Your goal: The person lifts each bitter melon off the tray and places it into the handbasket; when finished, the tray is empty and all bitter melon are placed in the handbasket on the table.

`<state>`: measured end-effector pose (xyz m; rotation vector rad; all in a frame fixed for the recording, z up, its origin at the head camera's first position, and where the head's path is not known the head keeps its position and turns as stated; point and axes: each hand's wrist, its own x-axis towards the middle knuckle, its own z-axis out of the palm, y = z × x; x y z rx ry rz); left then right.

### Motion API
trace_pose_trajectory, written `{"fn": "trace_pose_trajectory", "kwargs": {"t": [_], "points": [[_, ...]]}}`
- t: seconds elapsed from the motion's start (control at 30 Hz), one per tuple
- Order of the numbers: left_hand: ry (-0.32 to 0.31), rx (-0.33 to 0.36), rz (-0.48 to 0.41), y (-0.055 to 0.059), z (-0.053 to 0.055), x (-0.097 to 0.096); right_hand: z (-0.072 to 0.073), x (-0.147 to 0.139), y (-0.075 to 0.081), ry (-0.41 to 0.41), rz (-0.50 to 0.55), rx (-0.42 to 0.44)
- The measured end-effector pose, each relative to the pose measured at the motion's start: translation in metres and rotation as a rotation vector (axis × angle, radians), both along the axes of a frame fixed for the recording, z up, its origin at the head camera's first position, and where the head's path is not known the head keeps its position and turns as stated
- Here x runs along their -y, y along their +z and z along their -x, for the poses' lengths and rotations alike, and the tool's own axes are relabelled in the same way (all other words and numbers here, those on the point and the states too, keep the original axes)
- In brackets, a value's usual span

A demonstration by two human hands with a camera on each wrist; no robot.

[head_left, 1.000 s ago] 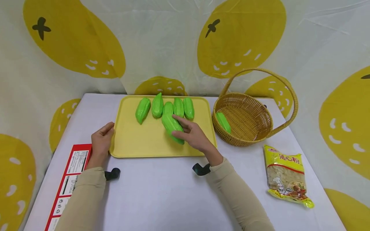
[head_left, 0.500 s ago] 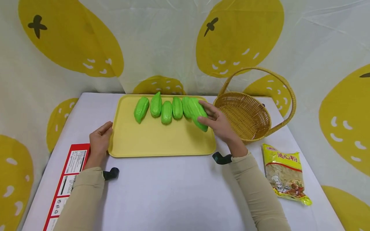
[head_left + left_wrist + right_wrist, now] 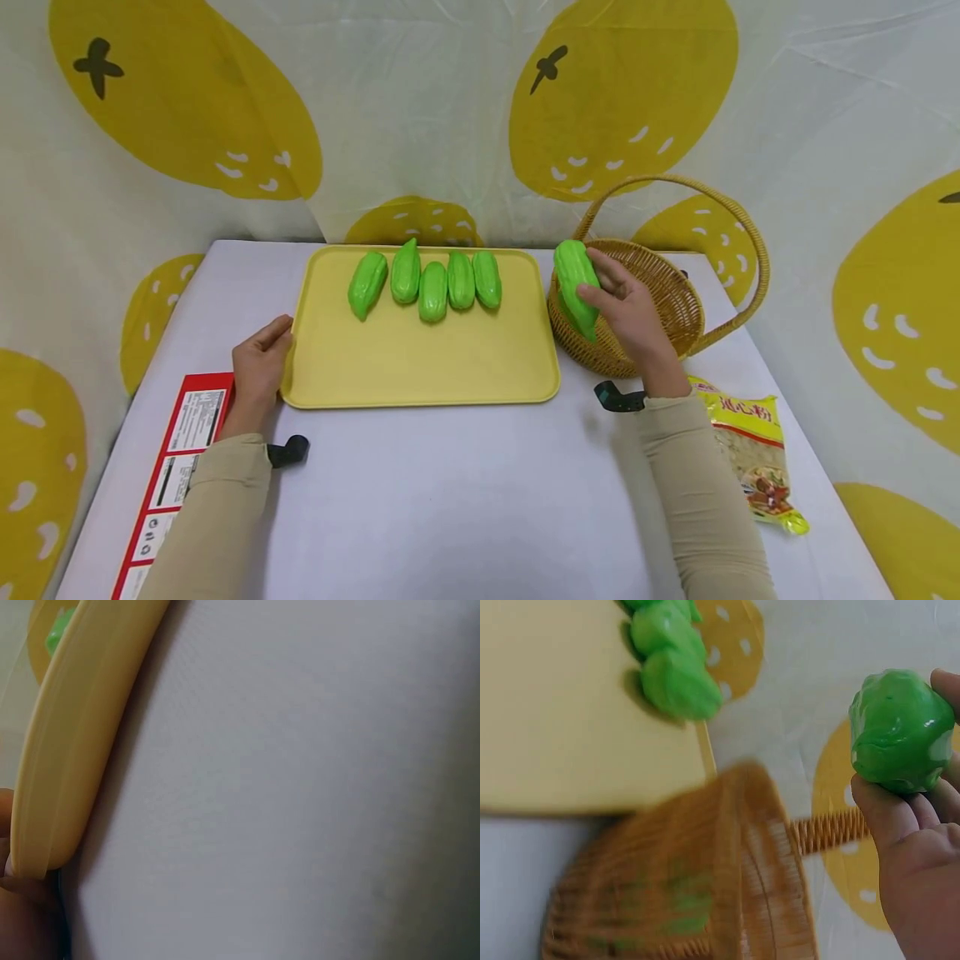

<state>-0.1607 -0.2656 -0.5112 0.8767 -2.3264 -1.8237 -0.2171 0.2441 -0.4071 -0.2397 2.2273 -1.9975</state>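
Observation:
My right hand (image 3: 636,318) pinches a glossy, ridged green bitter melon (image 3: 574,273) between thumb and fingers, over the left side of the wicker basket (image 3: 611,362). The right wrist view shows the held bitter melon (image 3: 900,731) end-on, away from the basket rim. Some green shows through the basket's weave; the held melon covers that spot in the head view. On the yellow tray (image 3: 420,371), several bitter melons (image 3: 432,292) lie in a row along the far side. My left hand (image 3: 260,367) grips the tray's left rim, its fingers at the edge.
The basket's tall arched handle (image 3: 738,208) rises on the right. A yellow bag of pasta (image 3: 757,450) lies at the right, partly behind my right forearm. A red and white box (image 3: 176,458) is beside my left forearm. A patterned curtain (image 3: 420,108) hangs behind the table.
My right hand has carried the bitter melon from above the tray rightward to over the basket. The left hand stays at the tray's rim; the row of melons has not moved.

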Motion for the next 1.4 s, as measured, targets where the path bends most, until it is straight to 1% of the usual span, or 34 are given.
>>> {"fn": "trace_pose_trajectory", "kwargs": {"t": [0.07,0.23,0.43,0.5,0.6,0.73,0.83,1.0,1.23,1.4], "points": [[0.002,-0.001,0.001,0.0,0.0,0.0,0.003,-0.008,-0.002,-0.01,-0.02,0.018],[0.007,-0.002,-0.007,0.0,0.0,0.0,0.009,-0.026,-0.008,-0.023,-0.09,0.098],[0.01,-0.001,-0.018,-0.002,-0.001,0.0,0.018,-0.04,-0.018,-0.032,-0.083,0.181],[0.01,0.0,-0.019,-0.002,-0.001,0.0,0.02,-0.042,-0.021,-0.045,-0.105,0.216],[0.014,-0.007,-0.022,-0.002,-0.001,0.0,0.023,-0.045,-0.027,-0.06,-0.186,0.265],[0.022,-0.017,-0.027,-0.004,0.0,0.0,0.026,-0.05,-0.035,-0.051,-0.294,0.286],[0.016,-0.011,-0.026,-0.005,-0.001,0.001,0.028,-0.052,-0.04,-0.034,-0.322,0.289],[0.008,-0.008,-0.018,-0.005,-0.001,0.001,0.032,-0.057,-0.044,-0.006,-0.305,0.301],[0.01,-0.013,-0.022,-0.004,0.0,0.0,0.037,-0.061,-0.045,0.005,-0.205,0.344],[0.007,-0.01,-0.023,-0.003,0.001,0.001,0.039,-0.063,-0.046,-0.005,-0.204,0.354]]}}
